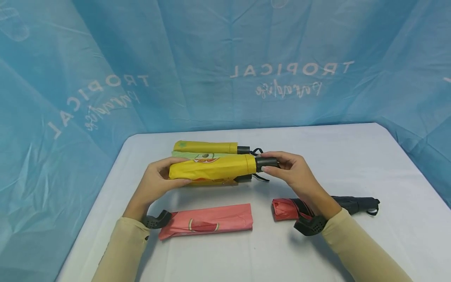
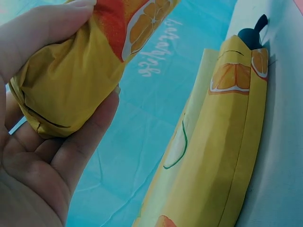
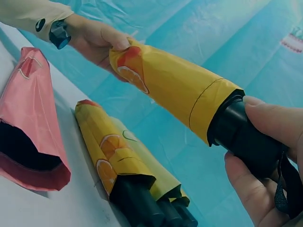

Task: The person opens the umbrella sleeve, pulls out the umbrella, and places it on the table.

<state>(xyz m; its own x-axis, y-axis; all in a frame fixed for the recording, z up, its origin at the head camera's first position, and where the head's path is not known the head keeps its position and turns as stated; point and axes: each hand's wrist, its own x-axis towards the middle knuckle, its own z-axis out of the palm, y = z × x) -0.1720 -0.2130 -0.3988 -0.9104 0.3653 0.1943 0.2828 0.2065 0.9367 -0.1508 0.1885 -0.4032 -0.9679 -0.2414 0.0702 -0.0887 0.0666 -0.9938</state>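
Observation:
A folded yellow umbrella (image 1: 215, 167) with orange-slice prints, in its fabric cover, is held level above the table between both hands. The left hand (image 1: 153, 178) grips its covered end, thumb on one side and fingers on the other. On the opposite end, the right hand (image 1: 292, 168) pinches the black handle (image 3: 246, 137), from which a wrist strap (image 3: 286, 184) hangs. Behind and below it, several covered umbrellas lie side by side: a yellow-green one (image 1: 208, 147), a light green one (image 1: 181, 155) partly hidden, and a yellow orange-print one (image 2: 222, 142).
Nearer on the white table (image 1: 267, 250) lies a pink watermelon-print cover (image 1: 225, 221), its dark mouth open in the right wrist view. A black-and-red folded umbrella (image 1: 356, 204) lies at the right, partly hidden by the right wrist. Blue printed cloth (image 1: 211, 102) hangs behind.

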